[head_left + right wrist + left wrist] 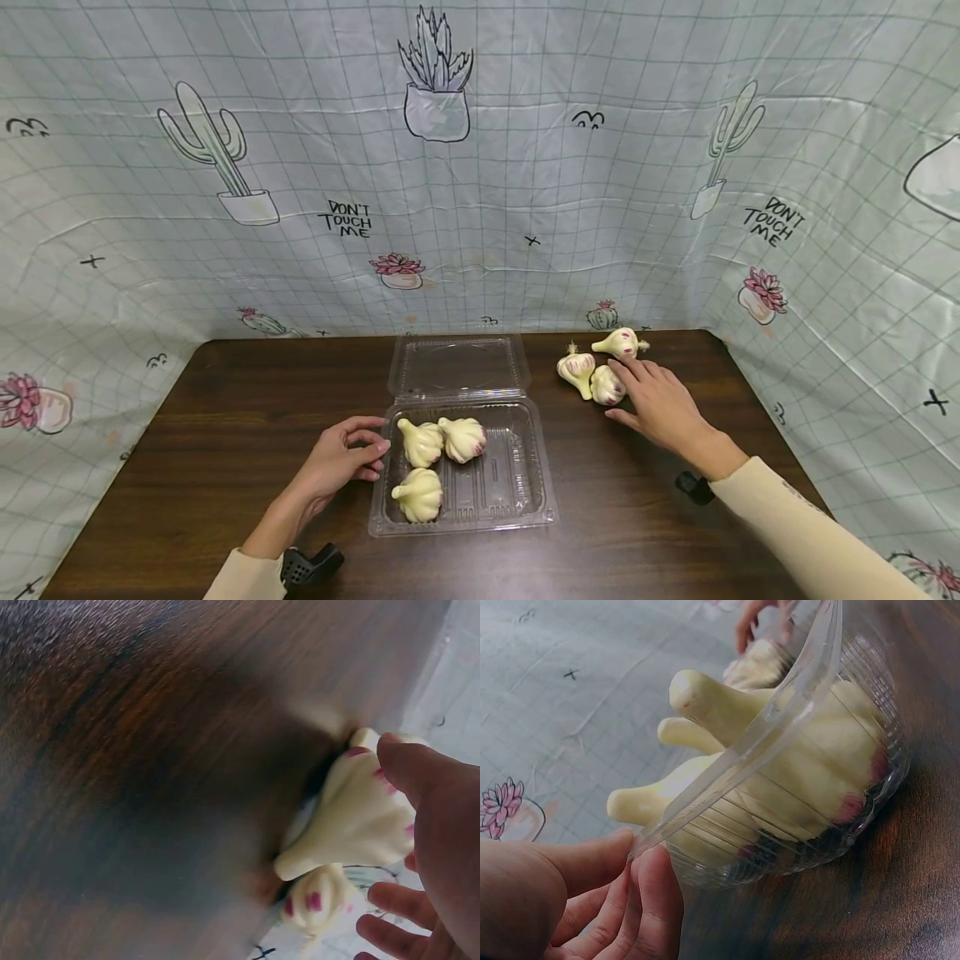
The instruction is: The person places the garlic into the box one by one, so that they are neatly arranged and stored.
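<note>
A clear plastic clamshell container [495, 487] lies on the table with its lid folded back. Three garlic bulbs sit in its left part: one at the back left [422, 443], another beside it [463, 439], and one in front [418, 496]. My left hand [337, 458] pinches the container's left rim [735, 772] between thumb and fingers. At the right, my right hand [660, 404] reaches over a garlic bulb [608, 385], thumb and fingers spread around it; firm contact cannot be made out. Two more bulbs lie close by, one left [576, 369], one behind [619, 342].
The open lid [457, 367] lies toward the back of the dark wooden table [247, 417]. Behind the table hangs a patterned cloth [480, 208], which also runs along both sides. Dark wrist devices [311, 567] sit on both wrists.
</note>
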Demonstrator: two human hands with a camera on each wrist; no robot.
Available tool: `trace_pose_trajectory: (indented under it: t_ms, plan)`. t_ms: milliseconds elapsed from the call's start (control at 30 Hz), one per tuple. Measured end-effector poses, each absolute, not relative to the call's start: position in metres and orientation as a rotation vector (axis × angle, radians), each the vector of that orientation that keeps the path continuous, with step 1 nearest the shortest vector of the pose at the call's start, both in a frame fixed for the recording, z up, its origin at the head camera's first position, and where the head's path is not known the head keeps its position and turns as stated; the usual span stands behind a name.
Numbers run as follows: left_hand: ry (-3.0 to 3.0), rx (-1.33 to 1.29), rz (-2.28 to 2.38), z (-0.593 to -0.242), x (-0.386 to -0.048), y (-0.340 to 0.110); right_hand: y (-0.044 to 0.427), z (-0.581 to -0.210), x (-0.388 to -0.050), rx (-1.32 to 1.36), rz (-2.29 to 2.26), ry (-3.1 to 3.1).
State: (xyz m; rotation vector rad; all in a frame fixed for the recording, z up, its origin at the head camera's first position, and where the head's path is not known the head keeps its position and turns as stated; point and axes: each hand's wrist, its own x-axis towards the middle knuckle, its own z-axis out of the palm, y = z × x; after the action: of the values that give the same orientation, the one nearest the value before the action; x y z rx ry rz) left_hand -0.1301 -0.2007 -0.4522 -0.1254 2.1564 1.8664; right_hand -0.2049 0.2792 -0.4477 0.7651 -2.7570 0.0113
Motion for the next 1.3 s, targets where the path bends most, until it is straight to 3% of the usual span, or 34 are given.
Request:
trace_pose_trajectory:
  t_ms: [700, 967, 1300]
  plan:
    - [2.151, -0.118, 1.894, -0.459, -0.130, -0.199, 0.283, -0.465, -0.220, 0.729, 0.303, -2.756]
    - [2.143, -0.132, 1.903, -0.458, -0.127, -0.197, 0.282, -0.455, -0.213, 0.696, 0.312, -2.723]
    - [2.149, -0.118, 1.908, -0.462, -0.127, -0.196, 0.269, -0.431, -0.202, 0.844, 0.211, -2.581]
